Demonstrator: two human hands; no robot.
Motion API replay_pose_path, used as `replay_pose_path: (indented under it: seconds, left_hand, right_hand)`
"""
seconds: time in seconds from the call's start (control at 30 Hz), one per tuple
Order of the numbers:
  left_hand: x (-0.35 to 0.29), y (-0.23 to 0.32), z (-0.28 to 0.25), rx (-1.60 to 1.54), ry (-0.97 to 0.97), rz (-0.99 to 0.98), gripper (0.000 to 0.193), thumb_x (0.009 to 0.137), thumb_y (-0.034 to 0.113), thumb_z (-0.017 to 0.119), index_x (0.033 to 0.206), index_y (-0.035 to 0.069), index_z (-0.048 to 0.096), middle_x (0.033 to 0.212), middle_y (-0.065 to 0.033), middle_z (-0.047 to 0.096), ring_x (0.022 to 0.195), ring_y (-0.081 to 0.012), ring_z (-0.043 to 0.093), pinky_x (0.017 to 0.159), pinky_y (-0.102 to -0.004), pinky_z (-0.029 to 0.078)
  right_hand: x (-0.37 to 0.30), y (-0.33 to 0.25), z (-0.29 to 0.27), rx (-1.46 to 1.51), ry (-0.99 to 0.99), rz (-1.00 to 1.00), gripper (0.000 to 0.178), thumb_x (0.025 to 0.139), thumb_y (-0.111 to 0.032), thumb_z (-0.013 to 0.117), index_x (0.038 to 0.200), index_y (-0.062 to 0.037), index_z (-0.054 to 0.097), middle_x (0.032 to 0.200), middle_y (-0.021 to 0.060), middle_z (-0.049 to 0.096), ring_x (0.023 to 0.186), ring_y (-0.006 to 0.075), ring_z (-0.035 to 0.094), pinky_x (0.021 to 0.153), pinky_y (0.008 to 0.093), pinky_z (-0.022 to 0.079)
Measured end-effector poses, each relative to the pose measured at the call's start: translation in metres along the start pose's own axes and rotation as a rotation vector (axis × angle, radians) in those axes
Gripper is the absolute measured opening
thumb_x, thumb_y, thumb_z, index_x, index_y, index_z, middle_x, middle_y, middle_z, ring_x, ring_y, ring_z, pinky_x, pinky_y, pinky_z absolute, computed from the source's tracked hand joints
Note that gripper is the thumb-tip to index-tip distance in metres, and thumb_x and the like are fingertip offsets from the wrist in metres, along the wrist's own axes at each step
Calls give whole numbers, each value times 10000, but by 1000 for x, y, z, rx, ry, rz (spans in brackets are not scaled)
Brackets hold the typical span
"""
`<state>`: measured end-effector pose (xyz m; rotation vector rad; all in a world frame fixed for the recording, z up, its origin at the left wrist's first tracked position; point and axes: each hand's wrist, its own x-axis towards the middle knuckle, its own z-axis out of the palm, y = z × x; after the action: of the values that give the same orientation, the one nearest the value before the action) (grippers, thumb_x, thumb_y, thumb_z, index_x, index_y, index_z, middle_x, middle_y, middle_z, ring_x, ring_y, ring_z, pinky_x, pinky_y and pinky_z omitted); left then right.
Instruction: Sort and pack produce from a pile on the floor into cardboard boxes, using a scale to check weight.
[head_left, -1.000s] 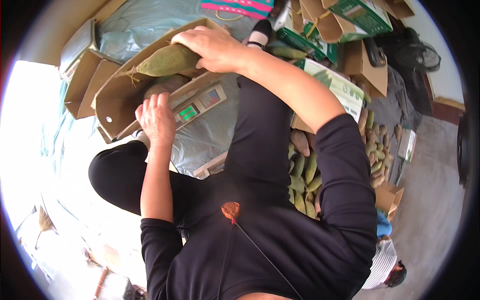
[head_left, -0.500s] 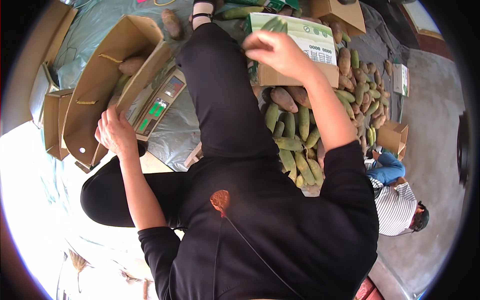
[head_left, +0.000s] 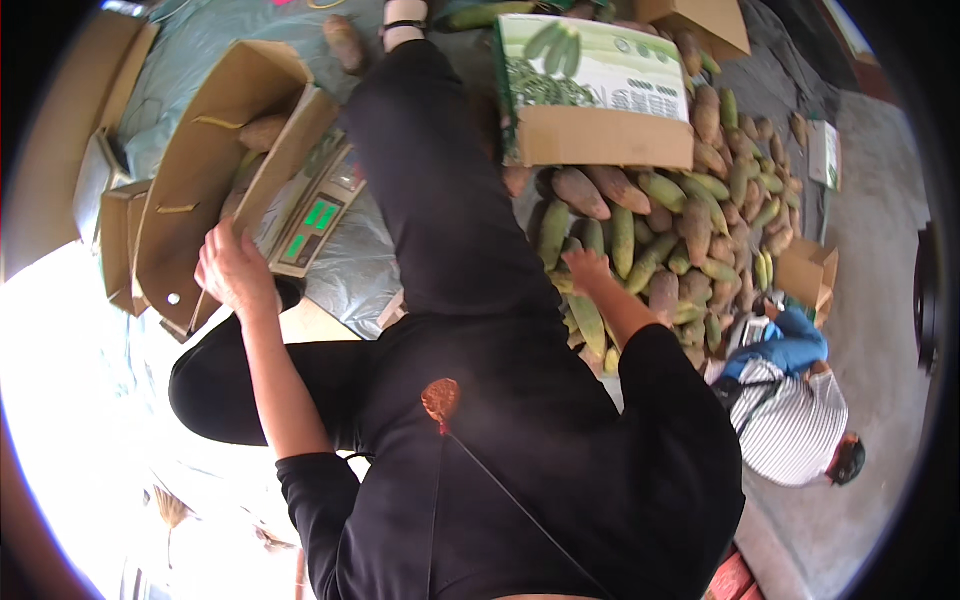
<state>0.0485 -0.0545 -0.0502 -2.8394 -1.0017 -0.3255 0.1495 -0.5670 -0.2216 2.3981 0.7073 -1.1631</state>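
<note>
- Your left hand [head_left: 237, 268] is at the edge of the tall open box [head_left: 195, 165], fingertips against the cardboard; you can't tell from here whether it grips or just rests.
- Your right hand [head_left: 588, 270] reaches into the pile [head_left: 697, 230], fingers bent down among green vegetables (whether they close on one is hidden).
- The pile, green and brown pieces mixed, lies to the right of your leg [head_left: 430, 180].
- Inside the open box you have a few vegetables too, a brown one [head_left: 263, 132] uppermost, near a yellow cord [head_left: 218, 122].
- Beside that box, a scale [head_left: 300, 245] shows a lit green display.
- A printed box [head_left: 600, 138], white and green with a brown side, stands at the pile's far edge.
- To your right, a co-worker [head_left: 790, 430] in a striped top bends near a small carton [head_left: 805, 272].
</note>
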Motion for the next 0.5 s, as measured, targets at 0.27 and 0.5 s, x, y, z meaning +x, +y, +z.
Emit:
replay_pose_path:
  seconds: [0.27,0.5]
  left_hand:
    - [3,0,-11,-88,-99,-50,315,756,108,665,1063,124,594,1013,-53,614,996,-252,560,897,-425,379]
    - [-9,-23,-39,-57,-240,-257,691,753,145,711,1366,198,396,1385,-35,420,1329,-264,326,1069,-576,202]
  right_hand:
    - [-7,-23,19,-51,-43,-39,303,846,-104,536,1139,-182,528,1141,39,556,1138,249,504,895,482,402]
    - [-4,-5,10,110,-28,175,440,784,-91,636,1185,-178,476,1164,63,545,1154,285,492,886,494,426]
